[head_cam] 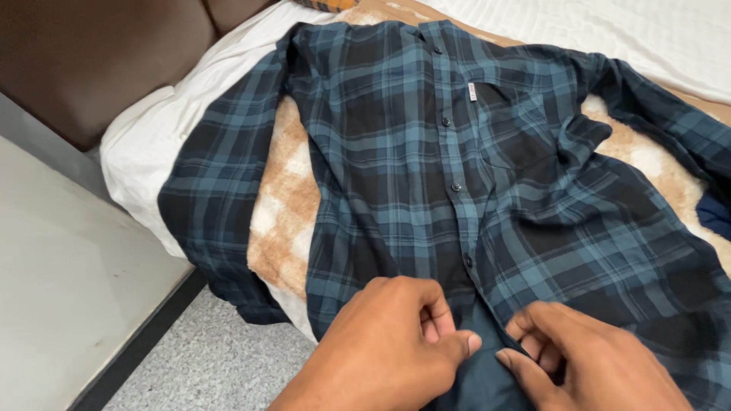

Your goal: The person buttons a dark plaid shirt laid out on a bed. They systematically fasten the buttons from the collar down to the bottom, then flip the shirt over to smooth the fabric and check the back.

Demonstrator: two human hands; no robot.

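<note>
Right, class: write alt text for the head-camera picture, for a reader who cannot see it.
Two bare hands, left and right, pinch the front edges of a blue-and-black plaid shirt near its hem, below the fastened buttons. The shirt lies face up, sleeves spread, on a tan fluffy blanket over a white bed.

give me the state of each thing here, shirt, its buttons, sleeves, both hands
plaid shirt: laid flat, front up, on a fuzzy blanket
upper buttons: fastened
bottom of placket: open, dark lining showing
sleeve on the picture's left: spread out, hanging over the bed edge
left hand: pinching the placket edge
right hand: pinching the opposite edge
</note>
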